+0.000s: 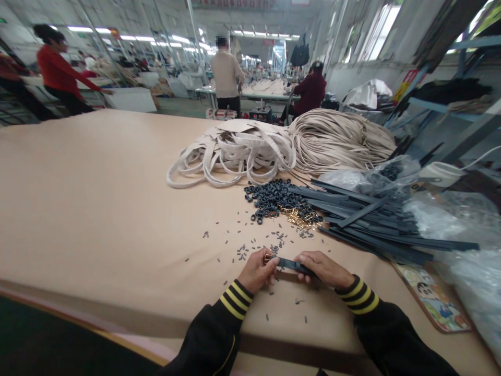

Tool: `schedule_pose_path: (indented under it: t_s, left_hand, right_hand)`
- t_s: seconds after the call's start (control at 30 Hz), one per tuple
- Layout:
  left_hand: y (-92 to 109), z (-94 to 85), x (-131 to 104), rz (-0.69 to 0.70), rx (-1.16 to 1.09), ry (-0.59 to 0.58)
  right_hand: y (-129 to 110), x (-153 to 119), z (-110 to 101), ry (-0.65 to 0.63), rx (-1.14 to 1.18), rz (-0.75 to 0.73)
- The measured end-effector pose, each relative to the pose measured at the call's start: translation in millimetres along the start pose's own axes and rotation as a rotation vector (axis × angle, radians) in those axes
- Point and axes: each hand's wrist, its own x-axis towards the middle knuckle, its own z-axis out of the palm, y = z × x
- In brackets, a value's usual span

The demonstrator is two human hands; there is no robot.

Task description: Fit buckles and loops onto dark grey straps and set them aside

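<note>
Between my hands, above the table's near edge, is a dark strap (289, 263) with a small gold buckle (268, 257) at its left end. My left hand (256, 270) is closed, pinching the buckle end between thumb and fingers. Closed around the strap's other end is my right hand (324, 267), which hides part of it. Just beyond them lie scattered small dark pieces (242, 251), a pile of gold buckles (299, 218) and a heap of dark loops (274, 196). Dark flat straps (364, 214) are stacked to the right.
Pale strap loops (238, 151) and a big bundle of beige strips (340, 138) lie at the back of the brown-covered table (97, 198). On the right are clear plastic bags (442, 219) and a cartoon-printed board (434, 300). Several people work farther off.
</note>
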Motion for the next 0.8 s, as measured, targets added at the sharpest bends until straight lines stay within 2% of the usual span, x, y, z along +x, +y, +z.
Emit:
schedule_pose_path:
  t_s: [0.23, 0.37, 0.6, 0.8]
  left_hand:
    - [-2.8, -0.8, -0.1, 0.037, 0.053, -0.018]
    - [-5.9, -1.2, 0.4, 0.042, 0.070, -0.024]
    - [-3.4, -2.4, 2.3, -0.005, -0.099, -0.002]
    - [-4.6, -8.1, 4.3, -0.048, -0.219, -0.009]
  right_hand:
    - [-8.6, -6.9, -4.5, -0.042, -0.133, 0.021]
    - [-9.2, -7.8, -0.2, 0.032, -0.210, 0.018]
    - [-12.1, -8.3, -2.9, 0.088, -0.325, 0.002]
    - [-16.6, -8.8, -8.7, 0.015, -0.197, -0.002]
